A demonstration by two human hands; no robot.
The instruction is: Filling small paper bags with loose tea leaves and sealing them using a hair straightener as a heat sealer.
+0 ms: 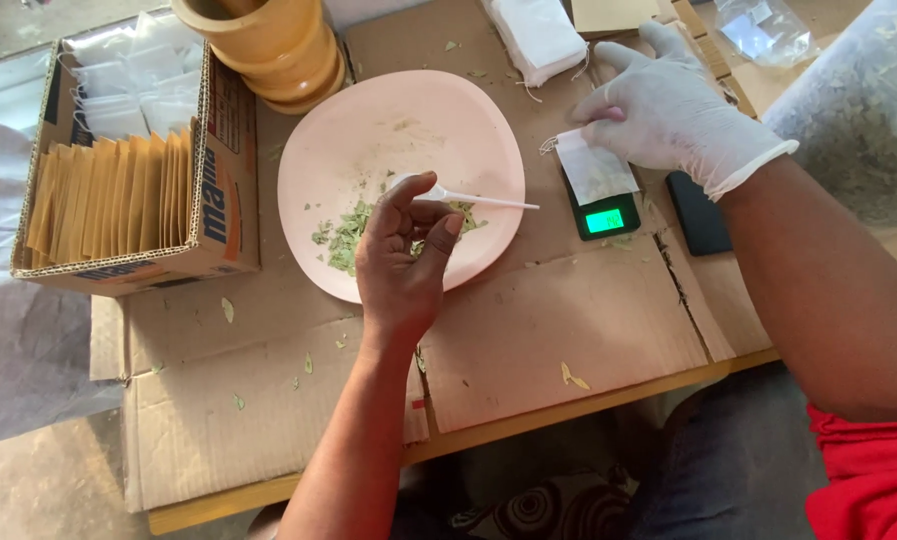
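Pinching a white plastic spoon point(473, 199) over the pink plate point(368, 130), the bare left hand point(403, 262) hovered above dried leaves point(346, 238); right of the plate, the gloved right hand point(668, 110) gripped a small sachet point(593, 170) on the scale point(608, 218).

Cardboard box point(213, 190) of envelopes, wooden mortar point(268, 45).
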